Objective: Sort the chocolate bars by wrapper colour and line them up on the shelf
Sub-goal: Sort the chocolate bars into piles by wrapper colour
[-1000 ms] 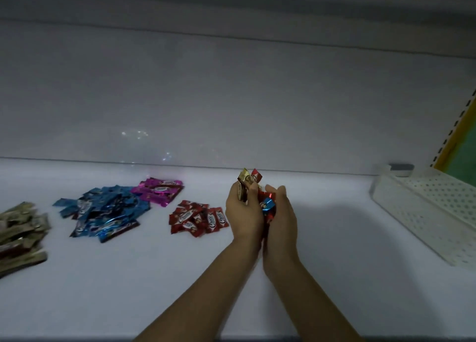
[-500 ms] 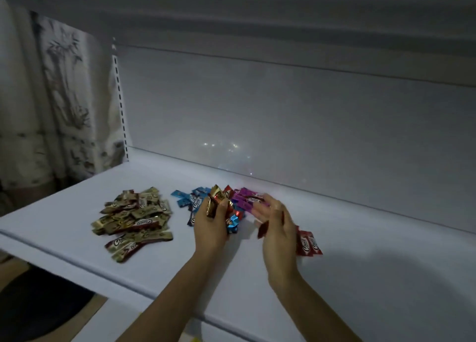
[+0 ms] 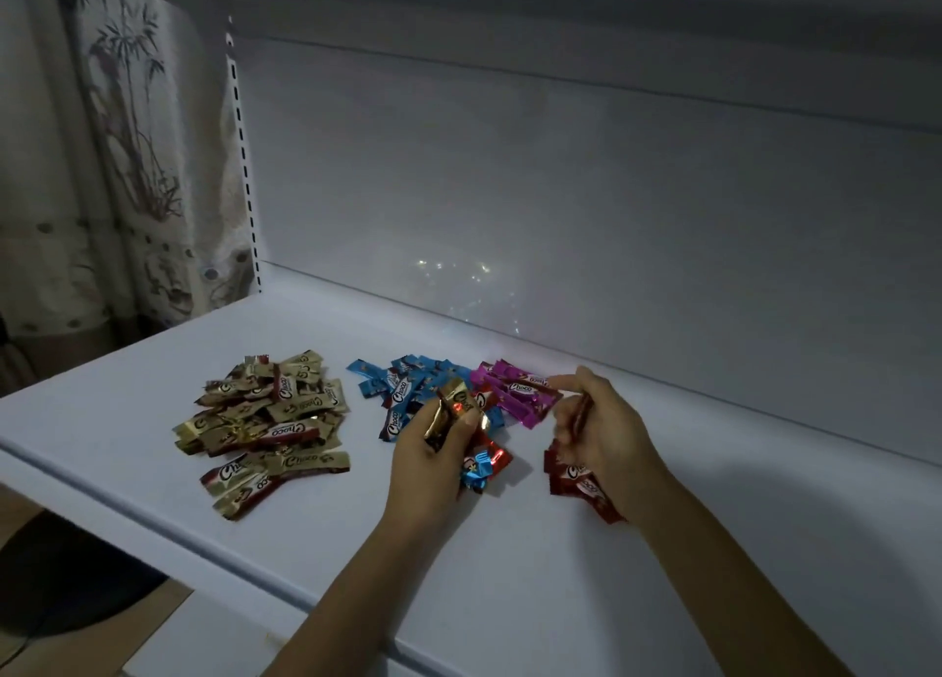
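On the white shelf [image 3: 153, 370] lie four piles of chocolate bars: gold [image 3: 265, 421] at the left, blue [image 3: 402, 386] in the middle, pink [image 3: 515, 388] behind, and red [image 3: 576, 477] at the right. My left hand [image 3: 433, 457] grips a mixed bunch of bars [image 3: 459, 411], with a gold one on top and red and blue ones below. My right hand [image 3: 601, 432] hovers over the red pile and pinches a single red bar [image 3: 578, 414] between thumb and fingers.
The shelf's back panel [image 3: 560, 217] rises right behind the piles. A slotted upright [image 3: 244, 166] and a patterned curtain [image 3: 127, 141] stand at the left. The shelf's front edge [image 3: 204, 549] runs diagonally below the gold pile, with dark floor beneath.
My hands have parted. The right hand has drawn a red bar out of the bunch and moved right over the red pile. The view has swung left.
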